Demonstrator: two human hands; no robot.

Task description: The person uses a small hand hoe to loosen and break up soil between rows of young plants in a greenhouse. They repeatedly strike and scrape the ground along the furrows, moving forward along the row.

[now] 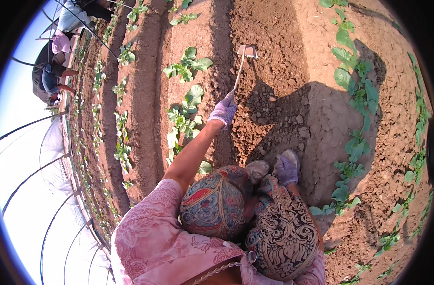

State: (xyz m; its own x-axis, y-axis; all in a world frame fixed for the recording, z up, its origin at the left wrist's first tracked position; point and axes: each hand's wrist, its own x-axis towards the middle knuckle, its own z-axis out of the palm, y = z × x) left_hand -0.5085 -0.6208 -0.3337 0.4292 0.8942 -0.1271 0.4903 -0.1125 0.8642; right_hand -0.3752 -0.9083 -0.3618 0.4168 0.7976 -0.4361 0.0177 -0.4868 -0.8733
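Observation:
My left hand (223, 109), in a lilac knit glove, grips the pale handle (240, 69) of a hand hoe. Ahead of it, the flat metal hoe blade (251, 51) rests on the loose brown soil (270, 28) of a furrow. My right hand (287, 170), in a matching glove, hangs low by my knee, over one of my dusty shoes (291, 156). I see nothing in it, but its fingers are partly unclear. Leafy green seedlings (183, 119) grow on the ridge left of my left hand.
More seedlings (357, 92) line the ridge on my right. Clods (299, 121) lie in the shaded furrow before my feet. Far left, two people (48, 76) bend over other rows. Tunnel hoops (35, 167) with clear plastic film (55, 153) stand along the left edge.

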